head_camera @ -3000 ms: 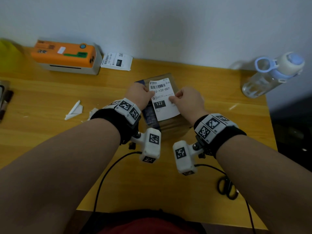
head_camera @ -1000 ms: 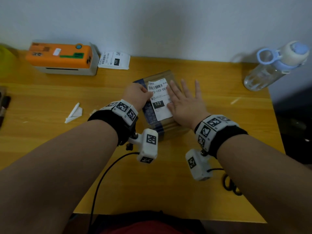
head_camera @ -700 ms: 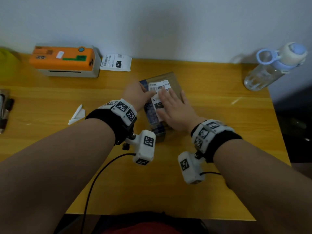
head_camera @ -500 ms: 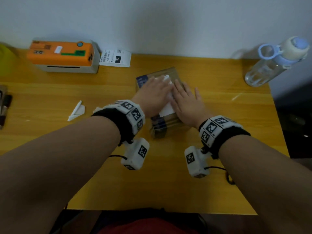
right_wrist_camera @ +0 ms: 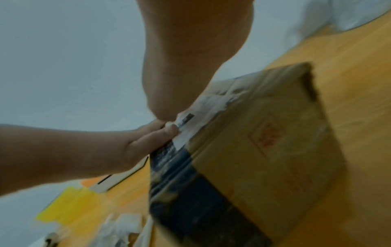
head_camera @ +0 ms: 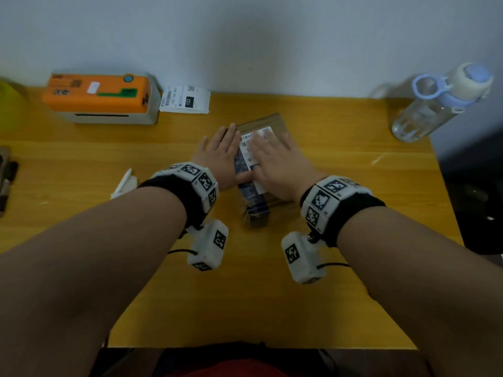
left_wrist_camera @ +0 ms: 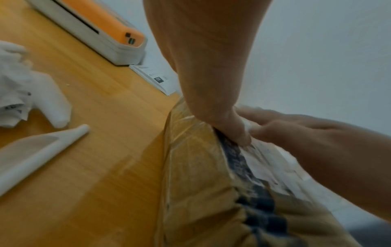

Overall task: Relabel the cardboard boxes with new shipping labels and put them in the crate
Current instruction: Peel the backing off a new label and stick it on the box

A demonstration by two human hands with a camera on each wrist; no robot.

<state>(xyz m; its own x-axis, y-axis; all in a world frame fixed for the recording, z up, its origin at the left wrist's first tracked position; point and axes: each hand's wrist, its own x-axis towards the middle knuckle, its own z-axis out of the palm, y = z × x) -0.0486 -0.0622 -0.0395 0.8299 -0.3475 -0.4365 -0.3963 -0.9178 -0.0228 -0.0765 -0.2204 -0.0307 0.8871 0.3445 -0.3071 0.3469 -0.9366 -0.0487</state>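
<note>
A brown cardboard box (head_camera: 272, 123) with a dark blue tape stripe lies mid-table, with a white shipping label (head_camera: 249, 149) on its top. My left hand (head_camera: 217, 153) lies flat with straight fingers on the box's left edge. My right hand (head_camera: 275, 161) is spread flat over the label, pressing it down and hiding most of it. In the left wrist view the box (left_wrist_camera: 194, 175) runs under my palm, and the right hand (left_wrist_camera: 317, 142) rests on the label (left_wrist_camera: 275, 167). The right wrist view shows the box top (right_wrist_camera: 275, 133) and the label (right_wrist_camera: 203, 107), blurred.
An orange and white label printer (head_camera: 98, 96) stands at the back left, a printed label (head_camera: 185, 100) beside it. White peeled backing scraps (head_camera: 123, 183) lie left of my arms. A clear water bottle (head_camera: 435, 104) stands at the back right. The table's right edge (head_camera: 446, 200) is close.
Both hands went from pinching the label's edges to lying flat. The right hand swept across the label, and the left hand slid off it to the box's left edge.
</note>
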